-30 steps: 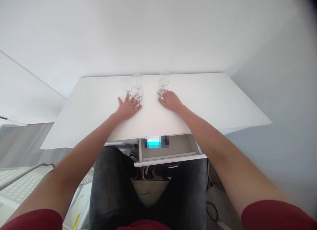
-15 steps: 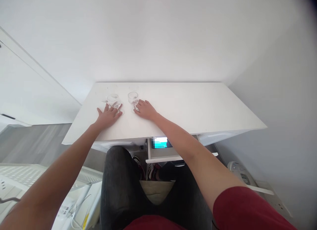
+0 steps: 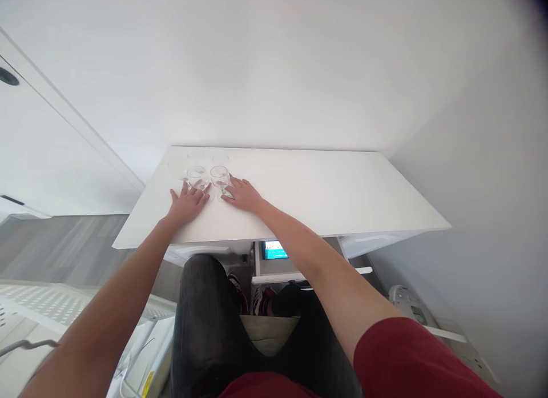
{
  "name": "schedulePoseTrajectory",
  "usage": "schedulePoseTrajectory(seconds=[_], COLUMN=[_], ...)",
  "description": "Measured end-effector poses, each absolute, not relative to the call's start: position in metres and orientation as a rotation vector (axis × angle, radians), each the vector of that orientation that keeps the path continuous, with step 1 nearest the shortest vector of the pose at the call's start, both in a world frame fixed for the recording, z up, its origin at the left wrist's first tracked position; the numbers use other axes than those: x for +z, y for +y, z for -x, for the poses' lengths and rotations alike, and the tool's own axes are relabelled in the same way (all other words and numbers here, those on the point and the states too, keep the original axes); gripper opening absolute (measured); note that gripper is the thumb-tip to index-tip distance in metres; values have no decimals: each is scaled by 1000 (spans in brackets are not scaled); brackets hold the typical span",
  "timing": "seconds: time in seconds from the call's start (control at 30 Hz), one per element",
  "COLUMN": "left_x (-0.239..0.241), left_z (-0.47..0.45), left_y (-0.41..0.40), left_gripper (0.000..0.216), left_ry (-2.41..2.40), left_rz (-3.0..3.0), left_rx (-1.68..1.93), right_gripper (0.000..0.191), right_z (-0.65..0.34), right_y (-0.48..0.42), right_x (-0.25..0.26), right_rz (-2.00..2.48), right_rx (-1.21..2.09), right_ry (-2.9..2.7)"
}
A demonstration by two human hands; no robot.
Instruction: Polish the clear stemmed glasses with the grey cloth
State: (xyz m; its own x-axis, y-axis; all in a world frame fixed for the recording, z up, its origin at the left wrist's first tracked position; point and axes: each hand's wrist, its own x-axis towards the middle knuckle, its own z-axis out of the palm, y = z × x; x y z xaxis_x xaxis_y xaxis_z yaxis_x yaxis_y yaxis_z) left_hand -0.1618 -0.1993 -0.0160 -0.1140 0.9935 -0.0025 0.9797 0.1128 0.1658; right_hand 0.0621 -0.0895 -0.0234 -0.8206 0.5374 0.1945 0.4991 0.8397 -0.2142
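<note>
Two clear stemmed glasses stand upright, close together, on the left part of the white tabletop. My left hand [image 3: 188, 205] lies with its fingers spread at the near side of the left glass [image 3: 197, 174], partly covering its lower part. My right hand [image 3: 243, 195] is at the stem and lower bowl of the right glass [image 3: 220, 174], its thumb in front and its fingers along the right side. Some faint clear shapes show behind the left glass, too see-through to make out.
The white tabletop [image 3: 317, 192] meets a white wall at its back. Below its front edge, a pulled-out drawer [image 3: 282, 278] holds a device with a lit screen [image 3: 275, 250]. A white perforated rack [image 3: 47, 304] stands at the lower left. A pale device [image 3: 409, 304] is at the lower right.
The right glass has slid left with my right hand and now stands right beside the left glass. My left hand has stayed almost in place. The view has shifted slightly.
</note>
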Motion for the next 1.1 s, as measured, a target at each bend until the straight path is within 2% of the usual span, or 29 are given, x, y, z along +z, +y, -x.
schedulePoseTrajectory(seconds=[0.2,0.33,0.57,0.63,0.7,0.9,1.0,1.1], left_x=[-19,-25,-18,-13,-8,9,18,20], left_z=[159,162,148,126,98,37,31,31], left_y=[-216,-235,-279,-290,-295,-272,-254,-240], left_gripper=[65,64,42,33,28,49,55,55], left_ry=[2261,2206,2200,2131,1787,1302,1099,1090], left_rz=[-2026,-1998,-1792,-1502,-914,-575,-365,-360], left_rx=[293,497,1270,1606,1904,1609,1566,1594], right_gripper=[65,64,57,56,55,57,57,55], right_z=[-102,-145,-191,-195,-196,-196,-196,-196], right_y=[-95,-89,-79,-79,-79,-78,-78,-78], right_x=[-22,-26,-30,-31,-32,-33,-32,-29], right_rz=[776,777,989,986,982,987,1011,1058], right_rx=[311,510,647,691,730,810,804,786], right_ry=[-2804,-2705,-2317,-2266,-2230,-2181,-2175,-2186])
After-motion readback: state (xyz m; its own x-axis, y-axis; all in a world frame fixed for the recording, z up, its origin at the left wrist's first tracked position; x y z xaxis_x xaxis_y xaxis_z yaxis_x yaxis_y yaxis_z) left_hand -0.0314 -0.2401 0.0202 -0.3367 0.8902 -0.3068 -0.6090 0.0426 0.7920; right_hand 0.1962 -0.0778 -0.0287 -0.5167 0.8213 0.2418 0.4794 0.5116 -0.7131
